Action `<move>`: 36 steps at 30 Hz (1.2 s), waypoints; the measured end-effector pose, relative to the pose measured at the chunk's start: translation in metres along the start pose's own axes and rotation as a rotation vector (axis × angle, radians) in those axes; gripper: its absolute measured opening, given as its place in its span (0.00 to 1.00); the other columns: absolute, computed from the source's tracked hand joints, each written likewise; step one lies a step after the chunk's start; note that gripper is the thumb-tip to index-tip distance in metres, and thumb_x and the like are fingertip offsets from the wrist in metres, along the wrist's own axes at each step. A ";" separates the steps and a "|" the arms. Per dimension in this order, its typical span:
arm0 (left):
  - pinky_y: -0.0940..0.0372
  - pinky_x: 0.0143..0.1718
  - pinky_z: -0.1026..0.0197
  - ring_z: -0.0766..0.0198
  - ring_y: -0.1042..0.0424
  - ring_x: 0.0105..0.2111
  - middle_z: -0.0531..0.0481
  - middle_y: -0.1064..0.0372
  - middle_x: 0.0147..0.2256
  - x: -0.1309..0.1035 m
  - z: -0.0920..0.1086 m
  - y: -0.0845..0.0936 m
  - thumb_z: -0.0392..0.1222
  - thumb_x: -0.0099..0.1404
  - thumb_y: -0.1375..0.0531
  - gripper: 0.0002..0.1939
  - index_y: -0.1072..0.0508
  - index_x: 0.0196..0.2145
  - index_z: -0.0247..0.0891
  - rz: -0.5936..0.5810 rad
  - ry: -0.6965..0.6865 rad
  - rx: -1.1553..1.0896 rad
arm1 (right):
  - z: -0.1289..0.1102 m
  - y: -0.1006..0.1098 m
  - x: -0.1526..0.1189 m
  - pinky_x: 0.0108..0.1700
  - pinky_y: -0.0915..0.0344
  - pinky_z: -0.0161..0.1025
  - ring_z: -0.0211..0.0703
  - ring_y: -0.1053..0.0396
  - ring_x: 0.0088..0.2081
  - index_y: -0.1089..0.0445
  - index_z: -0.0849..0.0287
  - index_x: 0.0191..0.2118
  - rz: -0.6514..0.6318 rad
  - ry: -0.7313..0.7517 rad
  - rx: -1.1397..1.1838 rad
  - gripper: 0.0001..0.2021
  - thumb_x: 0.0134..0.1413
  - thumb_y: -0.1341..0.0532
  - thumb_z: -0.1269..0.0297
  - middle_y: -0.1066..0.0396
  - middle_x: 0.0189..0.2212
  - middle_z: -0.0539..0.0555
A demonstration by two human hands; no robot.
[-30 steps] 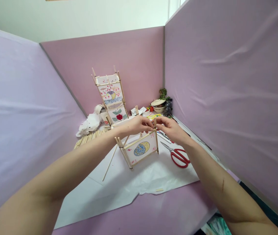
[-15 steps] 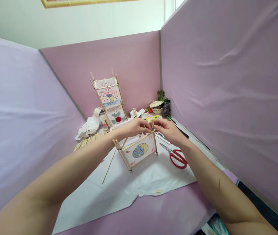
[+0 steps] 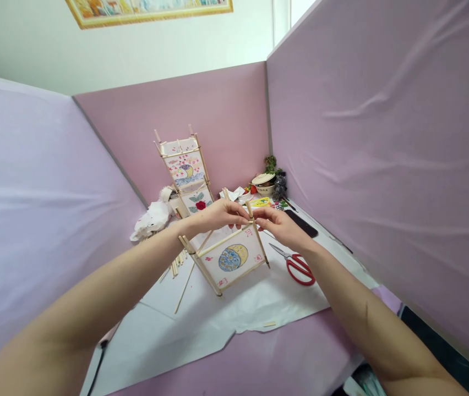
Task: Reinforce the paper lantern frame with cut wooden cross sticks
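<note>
A lantern-like frame of thin wooden sticks (image 3: 217,250) stands tilted on the white sheet, its front panel (image 3: 234,257) painted with a blue and yellow round moon. At its upper right corner, where the sticks meet, both hands come together. My left hand (image 3: 230,213) reaches over the top, fingers closed at that corner. From the other side my right hand (image 3: 273,221) pinches at the same joint. Whatever fine thing the fingertips may hold there is too small to make out. Red-handled scissors (image 3: 299,269) lie partly open beside my right forearm.
Behind stands a taller stick frame with painted panels (image 3: 185,168). Loose sticks (image 3: 174,267) and a white plastic bag (image 3: 152,220) lie at left. A lidded bowl (image 3: 264,184), a dark phone-like slab (image 3: 301,223) and greenery (image 3: 271,163) are at right. Purple-pink partitions (image 3: 168,110) enclose the table.
The stick frame has shifted slightly left and tipped a little, its upper right corner moving with both hands. The camera view has tilted up slightly.
</note>
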State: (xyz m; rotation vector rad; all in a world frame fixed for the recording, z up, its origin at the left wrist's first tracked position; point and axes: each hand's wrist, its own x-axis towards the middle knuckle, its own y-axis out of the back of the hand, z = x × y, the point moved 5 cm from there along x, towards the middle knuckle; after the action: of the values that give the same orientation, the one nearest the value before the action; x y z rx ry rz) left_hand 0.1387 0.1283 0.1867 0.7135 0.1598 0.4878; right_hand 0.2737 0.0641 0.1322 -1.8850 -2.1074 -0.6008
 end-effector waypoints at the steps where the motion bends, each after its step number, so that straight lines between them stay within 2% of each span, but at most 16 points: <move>1: 0.40 0.27 0.66 0.69 0.35 0.27 0.50 0.31 0.27 0.000 -0.001 0.000 0.45 0.57 0.36 0.11 0.23 0.33 0.34 0.008 -0.005 0.005 | -0.001 -0.003 -0.001 0.46 0.35 0.42 0.43 0.32 0.45 0.29 0.56 0.45 -0.019 0.022 -0.018 0.12 0.56 0.42 0.62 0.29 0.44 0.54; 4: 0.40 0.28 0.66 0.69 0.35 0.27 0.50 0.30 0.28 0.000 -0.003 -0.004 0.45 0.57 0.36 0.10 0.23 0.33 0.35 0.022 -0.022 0.042 | 0.000 -0.007 -0.005 0.47 0.36 0.41 0.42 0.32 0.43 0.29 0.56 0.44 -0.001 0.073 -0.070 0.11 0.53 0.39 0.63 0.28 0.42 0.53; 8: 0.39 0.27 0.65 0.68 0.34 0.27 0.49 0.29 0.28 -0.002 0.003 -0.006 0.45 0.57 0.36 0.11 0.22 0.33 0.34 0.021 -0.001 0.029 | 0.012 -0.006 -0.007 0.44 0.35 0.40 0.41 0.32 0.39 0.30 0.56 0.42 0.048 0.057 -0.092 0.10 0.52 0.39 0.66 0.28 0.38 0.51; 12: 0.41 0.25 0.66 0.70 0.35 0.24 0.51 0.30 0.24 -0.005 0.020 0.012 0.44 0.56 0.35 0.11 0.22 0.33 0.33 0.110 0.013 -0.040 | 0.021 -0.002 -0.008 0.43 0.35 0.40 0.41 0.31 0.39 0.30 0.57 0.43 0.090 0.021 -0.085 0.12 0.50 0.39 0.67 0.28 0.35 0.51; 15: 0.44 0.24 0.67 0.73 0.36 0.22 0.52 0.31 0.23 -0.013 0.049 0.041 0.42 0.55 0.34 0.11 0.23 0.33 0.32 0.298 -0.044 -0.138 | 0.022 -0.002 -0.011 0.45 0.34 0.41 0.41 0.31 0.42 0.32 0.56 0.47 0.074 0.016 -0.060 0.16 0.51 0.39 0.66 0.29 0.39 0.52; 17: 0.44 0.26 0.67 0.74 0.36 0.23 0.54 0.32 0.23 -0.028 0.080 0.061 0.39 0.55 0.34 0.10 0.25 0.33 0.31 0.472 -0.145 -0.242 | 0.021 0.001 -0.017 0.47 0.34 0.41 0.42 0.32 0.45 0.35 0.55 0.53 0.084 -0.005 -0.061 0.21 0.52 0.38 0.64 0.30 0.43 0.54; 19: 0.46 0.27 0.68 0.75 0.36 0.24 0.55 0.33 0.24 -0.054 0.115 0.074 0.36 0.57 0.36 0.06 0.26 0.32 0.31 0.611 -0.254 -0.304 | 0.022 0.010 -0.028 0.48 0.34 0.42 0.42 0.33 0.46 0.38 0.55 0.55 0.137 -0.049 -0.105 0.24 0.52 0.38 0.63 0.31 0.44 0.55; 21: 0.49 0.28 0.68 0.77 0.36 0.25 0.57 0.33 0.26 -0.087 0.145 0.074 0.35 0.58 0.37 0.03 0.26 0.31 0.33 0.686 -0.311 -0.308 | 0.026 0.023 -0.043 0.48 0.34 0.43 0.43 0.32 0.46 0.36 0.57 0.53 0.181 -0.112 -0.179 0.21 0.53 0.39 0.62 0.31 0.44 0.56; 23: 0.50 0.29 0.67 0.77 0.37 0.25 0.59 0.34 0.26 -0.122 0.158 0.063 0.36 0.60 0.38 0.03 0.25 0.30 0.34 0.742 -0.257 -0.219 | 0.032 0.036 -0.061 0.46 0.34 0.43 0.45 0.31 0.45 0.33 0.59 0.49 0.184 -0.188 -0.268 0.17 0.53 0.40 0.61 0.30 0.44 0.57; 25: 0.49 0.28 0.67 0.76 0.36 0.24 0.59 0.36 0.23 -0.154 0.153 0.042 0.37 0.59 0.37 0.02 0.24 0.30 0.36 0.791 -0.199 -0.168 | 0.041 0.049 -0.080 0.45 0.34 0.42 0.45 0.31 0.44 0.31 0.59 0.45 0.170 -0.271 -0.400 0.14 0.54 0.41 0.60 0.28 0.43 0.57; 26: 0.48 0.26 0.67 0.74 0.36 0.23 0.58 0.33 0.24 -0.165 0.141 0.027 0.37 0.56 0.35 0.01 0.23 0.29 0.40 0.769 -0.135 -0.225 | 0.044 0.054 -0.089 0.45 0.35 0.41 0.45 0.30 0.43 0.30 0.59 0.45 0.162 -0.305 -0.487 0.14 0.54 0.41 0.60 0.28 0.43 0.57; 28: 0.49 0.20 0.67 0.72 0.39 0.19 0.55 0.33 0.21 -0.178 0.107 -0.013 0.43 0.52 0.32 0.04 0.23 0.24 0.42 0.675 0.070 -0.406 | 0.051 0.057 -0.105 0.43 0.37 0.40 0.46 0.30 0.41 0.29 0.59 0.42 0.118 -0.364 -0.693 0.12 0.55 0.42 0.60 0.27 0.41 0.58; 31: 0.47 0.18 0.66 0.71 0.40 0.19 0.51 0.35 0.20 -0.184 0.055 -0.078 0.44 0.48 0.29 0.08 0.22 0.25 0.40 0.577 0.332 -0.708 | 0.061 0.048 -0.118 0.37 0.40 0.39 0.48 0.30 0.38 0.28 0.62 0.37 0.004 -0.484 -0.980 0.13 0.55 0.43 0.57 0.27 0.38 0.61; 34: 0.46 0.19 0.69 0.72 0.38 0.22 0.50 0.34 0.25 -0.185 0.024 -0.124 0.41 0.45 0.28 0.10 0.22 0.26 0.37 0.611 0.452 -0.970 | 0.069 0.038 -0.121 0.32 0.42 0.39 0.52 0.30 0.38 0.29 0.64 0.36 -0.017 -0.637 -1.143 0.15 0.54 0.43 0.57 0.28 0.37 0.66; 36: 0.46 0.19 0.71 0.74 0.38 0.23 0.49 0.34 0.27 -0.186 0.015 -0.143 0.40 0.45 0.27 0.12 0.23 0.27 0.35 0.622 0.466 -1.099 | 0.070 0.035 -0.119 0.30 0.44 0.39 0.54 0.29 0.37 0.29 0.65 0.34 -0.016 -0.689 -1.167 0.14 0.53 0.43 0.57 0.27 0.35 0.67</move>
State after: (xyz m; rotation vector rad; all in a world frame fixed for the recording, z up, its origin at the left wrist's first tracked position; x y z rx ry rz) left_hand 0.0337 -0.0627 0.0994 -0.4703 0.0775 1.2004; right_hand 0.3297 -0.0058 0.0215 -2.9976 -2.3569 -1.6409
